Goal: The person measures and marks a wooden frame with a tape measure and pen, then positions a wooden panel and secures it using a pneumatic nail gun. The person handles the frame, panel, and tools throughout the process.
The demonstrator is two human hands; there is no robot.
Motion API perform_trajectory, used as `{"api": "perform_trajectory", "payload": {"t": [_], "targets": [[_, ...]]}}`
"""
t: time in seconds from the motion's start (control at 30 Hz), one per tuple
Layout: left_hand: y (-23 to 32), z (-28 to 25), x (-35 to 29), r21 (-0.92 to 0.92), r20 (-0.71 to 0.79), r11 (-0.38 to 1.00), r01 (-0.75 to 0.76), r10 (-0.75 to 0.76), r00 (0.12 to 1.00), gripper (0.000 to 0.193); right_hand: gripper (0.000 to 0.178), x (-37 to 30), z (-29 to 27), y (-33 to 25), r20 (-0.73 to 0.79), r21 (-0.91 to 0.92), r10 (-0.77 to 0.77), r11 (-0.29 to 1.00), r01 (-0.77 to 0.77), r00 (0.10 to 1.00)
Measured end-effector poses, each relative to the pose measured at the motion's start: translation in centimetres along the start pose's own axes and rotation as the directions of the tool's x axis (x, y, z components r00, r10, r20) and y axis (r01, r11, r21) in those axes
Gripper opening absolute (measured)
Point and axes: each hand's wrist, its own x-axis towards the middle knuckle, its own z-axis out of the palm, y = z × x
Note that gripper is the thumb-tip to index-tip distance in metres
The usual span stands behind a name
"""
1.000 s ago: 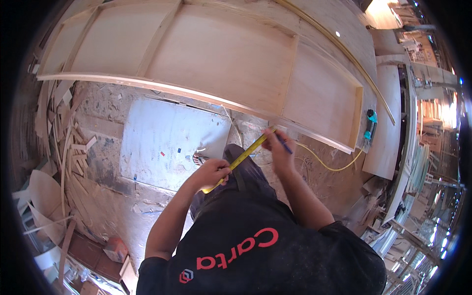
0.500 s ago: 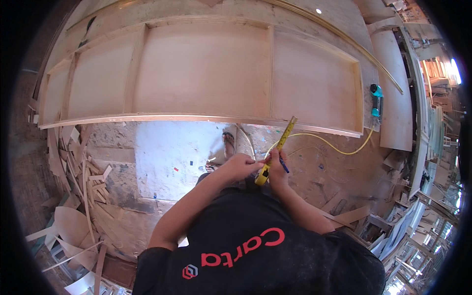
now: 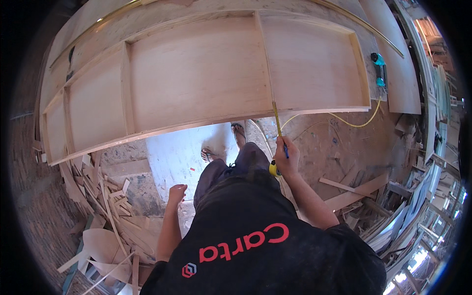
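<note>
My right hand (image 3: 288, 153) is closed round a yellow tape measure (image 3: 273, 168). The tape's narrow blade (image 3: 277, 118) runs up from my fingers, and its tip lies at the near rail of the wooden frame panel (image 3: 196, 66), close to a cross divider. A blue pen (image 3: 286, 151) is also gripped in this hand, beside the blade. My left hand (image 3: 177, 192) hangs low by my left thigh, away from the panel. Its fingers are curled in, with nothing visible in them. The panel is a long, shallow tray of pale plywood, split into several bays.
A teal nail gun (image 3: 378, 69) with a yellow air hose (image 3: 361, 124) lies right of the panel. Brass-coloured strips (image 3: 366, 32) rest beyond it. Wood offcuts (image 3: 110, 196) pile on the floor at left, others (image 3: 359, 196) at right. A white sheet (image 3: 169, 152) lies under my feet.
My left hand has left the tape measure and dropped to the left. My right hand has moved up and right, bringing the blade's tip to the panel's near rail.
</note>
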Motion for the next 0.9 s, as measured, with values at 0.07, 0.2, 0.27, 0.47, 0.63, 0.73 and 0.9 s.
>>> {"api": "perform_trajectory", "payload": {"t": [0.07, 0.2, 0.27, 0.47, 0.63, 0.73, 0.9], "targets": [[-1.1, -1.8, 0.8, 0.093, 0.030, 0.995, -0.025, 0.022, 0.999, 0.044, 0.023, -0.2, 0.2, -0.1, -0.023, 0.014, 0.031, 0.999, -0.031, 0.999], [-4.6, -4.7, 4.5, 0.061, -0.116, 0.990, -0.127, 0.133, 0.984, 0.042, 0.024, -0.2, 0.6, -1.0, -0.009, 0.159, 0.124, 0.980, -0.121, 0.992], [-3.6, -5.3, 4.6, 0.019, -0.137, 0.995, -0.098, 0.100, 0.986, 0.040, 0.024, -0.5, 0.8, -1.7, -0.034, 0.166, 0.130, 0.978, -0.123, 0.991], [-1.5, -6.4, 4.7, -0.007, -0.121, 0.997, -0.081, 0.080, 0.989, 0.036, 0.024, -0.5, 1.2, -1.8, -0.033, 0.164, 0.159, 0.975, -0.152, 0.987], [-0.6, -6.1, 5.3, 0.016, -0.111, 0.997, -0.082, 0.083, 0.990, 0.034, 0.026, -0.8, 0.8, -2.3, -0.021, 0.161, 0.209, 0.966, -0.203, 0.978], [0.1, -5.4, 5.4, 0.027, -0.112, 0.996, -0.085, 0.087, 0.990, 0.033, 0.027, -0.8, 0.5, -2.9, -0.018, 0.178, 0.213, 0.962, -0.207, 0.977], [-2.0, -4.5, 6.9, 0.176, 0.005, 0.963, -0.204, 0.206, 0.978, 0.040, 0.024, 0.2, -0.8, -3.7, 0.051, 0.042, 0.092, 0.995, -0.094, 0.994]]}}
